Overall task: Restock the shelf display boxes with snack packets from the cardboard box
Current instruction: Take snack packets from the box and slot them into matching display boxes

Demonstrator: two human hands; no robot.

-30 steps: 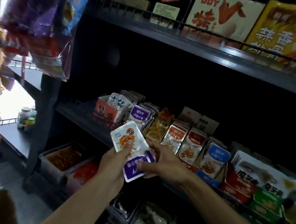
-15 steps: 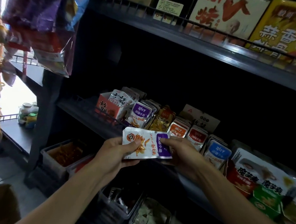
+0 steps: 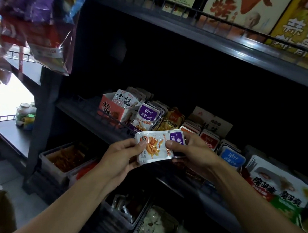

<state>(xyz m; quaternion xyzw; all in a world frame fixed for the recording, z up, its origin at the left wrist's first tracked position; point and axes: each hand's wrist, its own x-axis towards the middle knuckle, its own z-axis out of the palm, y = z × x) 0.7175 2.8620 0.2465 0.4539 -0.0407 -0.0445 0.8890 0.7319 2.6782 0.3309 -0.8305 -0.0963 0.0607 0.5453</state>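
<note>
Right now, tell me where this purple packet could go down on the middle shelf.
Bare shelf shows left of the pink box, though dim. Behind the rows it is too dark to judge. Rightward it is crowded: purple row, yellow packets, red rows, blue row. Both hands, left and right, hold the packet.

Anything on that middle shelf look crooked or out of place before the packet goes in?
Mostly tidy. The white snack packets with purple labels stand in their row. One thing: the gold-yellow packet beside them leans askew, unlike its neighbours. The white purple-ended packet held sideways by the left hand and right hand looks slightly creased.
</note>
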